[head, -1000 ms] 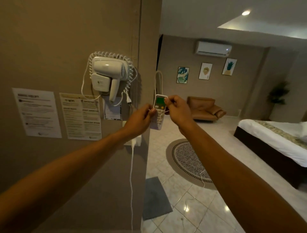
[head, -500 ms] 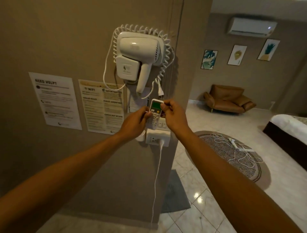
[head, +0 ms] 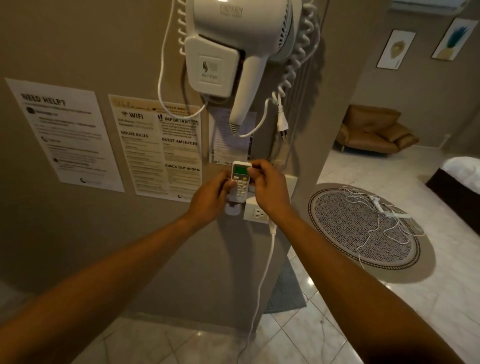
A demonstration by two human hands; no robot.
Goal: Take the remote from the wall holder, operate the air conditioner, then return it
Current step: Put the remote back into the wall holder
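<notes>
A small white remote (head: 240,183) with a green screen stands upright against the wall, its lower end inside the white wall holder (head: 232,208). My left hand (head: 210,198) grips the remote's left side, thumb on the buttons. My right hand (head: 267,188) pinches its upper right corner beside the screen. The bottom edge of the white air conditioner (head: 426,3) shows at the top right, high on the far wall.
A white wall hair dryer (head: 233,46) with a coiled cord hangs just above my hands. A socket (head: 257,214) with a plugged white cable sits right of the holder. Paper notices (head: 155,145) cover the wall. A round rug (head: 363,228) with tangled cables, a brown armchair (head: 374,130) and a bed corner (head: 459,171) lie right.
Both hands carried the remote from the open room side to the wall and lowered it into the holder. My view moved closer to the wall and down.
</notes>
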